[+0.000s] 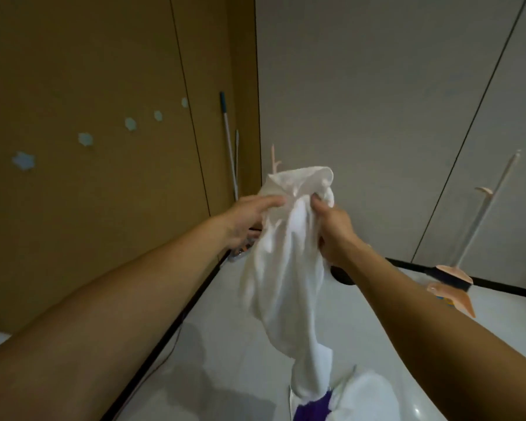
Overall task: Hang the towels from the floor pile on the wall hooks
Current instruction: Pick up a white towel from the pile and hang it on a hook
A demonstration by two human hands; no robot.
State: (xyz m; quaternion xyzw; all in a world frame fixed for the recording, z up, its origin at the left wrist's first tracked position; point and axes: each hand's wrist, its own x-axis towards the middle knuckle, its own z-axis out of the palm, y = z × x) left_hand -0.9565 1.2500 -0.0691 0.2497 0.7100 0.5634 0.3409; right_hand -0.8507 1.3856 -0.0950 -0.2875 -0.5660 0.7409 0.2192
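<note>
A white towel [286, 262] hangs in front of me, held up by its top edge. My left hand [249, 217] grips the top left of it and my right hand [331, 226] pinches the top right. Its lower end trails down to the floor pile [346, 396], where white and purple cloth lie together. A row of several pale blue wall hooks [85, 138] runs along the brown wall on the left, rising toward the corner, all bare.
A mop handle with a blue tip [229, 141] leans in the corner. A pink and white stand [483, 214] and a pink dustpan with a dark brush [450, 284] are at the right by the grey wall. Black baseboard edges the white floor.
</note>
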